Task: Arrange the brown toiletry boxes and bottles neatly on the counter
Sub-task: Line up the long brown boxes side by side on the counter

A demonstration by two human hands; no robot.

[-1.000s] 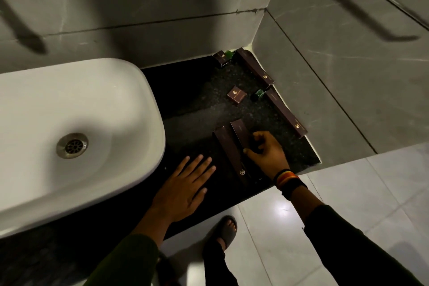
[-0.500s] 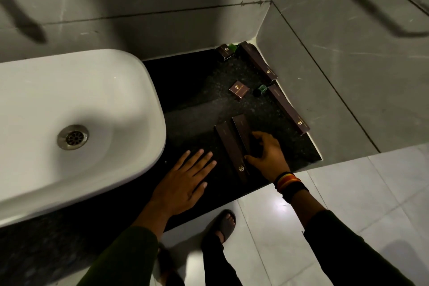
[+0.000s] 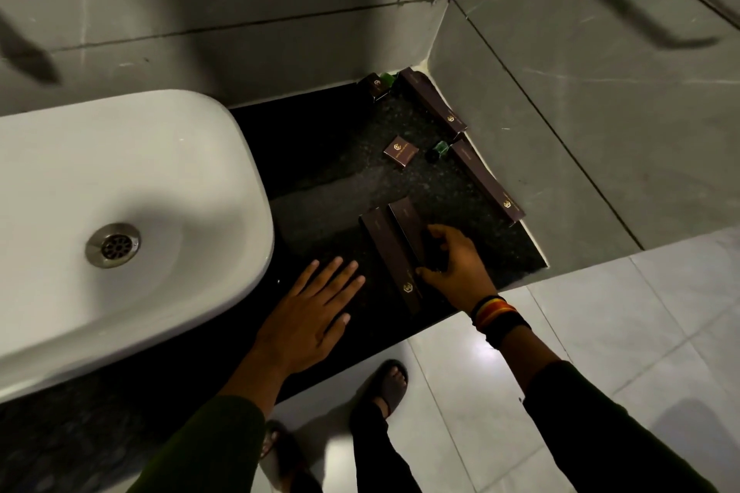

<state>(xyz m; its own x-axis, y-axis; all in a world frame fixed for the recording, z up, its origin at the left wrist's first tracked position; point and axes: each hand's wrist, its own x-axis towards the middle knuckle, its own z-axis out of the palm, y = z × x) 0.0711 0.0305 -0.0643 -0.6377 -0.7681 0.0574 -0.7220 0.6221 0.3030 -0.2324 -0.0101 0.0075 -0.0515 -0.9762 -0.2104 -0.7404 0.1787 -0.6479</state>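
On the dark counter (image 3: 328, 188) beside the sink (image 3: 120, 212), right hand (image 3: 456, 268) grips a long brown box (image 3: 406, 226) w/ left hand (image 3: 312, 316) resting flat, fingers spread.

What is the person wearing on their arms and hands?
Both arms have long, dark sleeves that look greenish. The left hand is bare, with no rings or bands showing. By the right hand, the wrist wears a stack of bands: black ones with red, orange and yellow stripes between them.
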